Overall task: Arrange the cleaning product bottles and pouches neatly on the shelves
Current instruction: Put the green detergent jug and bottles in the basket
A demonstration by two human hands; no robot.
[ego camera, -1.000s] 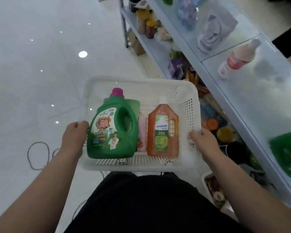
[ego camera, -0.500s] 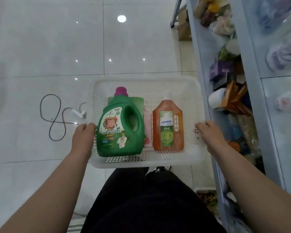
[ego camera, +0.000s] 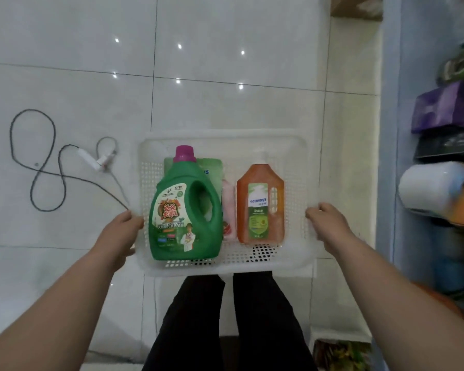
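Presently gripping white perforated plastic basket (ego camera: pixel 225 137) at frame centre, left hand (ego camera: pixel 121 231) and right hand (ego camera: pixel 330 223) curled over opposite rims; risks sliding green handled detergent jug (ego camera: pixel 185 210) and amber rectangular bottle (ego camera: pixel 260 204) inside if tilted.

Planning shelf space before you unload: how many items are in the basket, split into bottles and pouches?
Bottles: 2 (green jug, orange bottle)
Pouches: 2 (green pouch partly hidden behind the jug, pink pouch between the bottles)
Total: 4, all in the white basket
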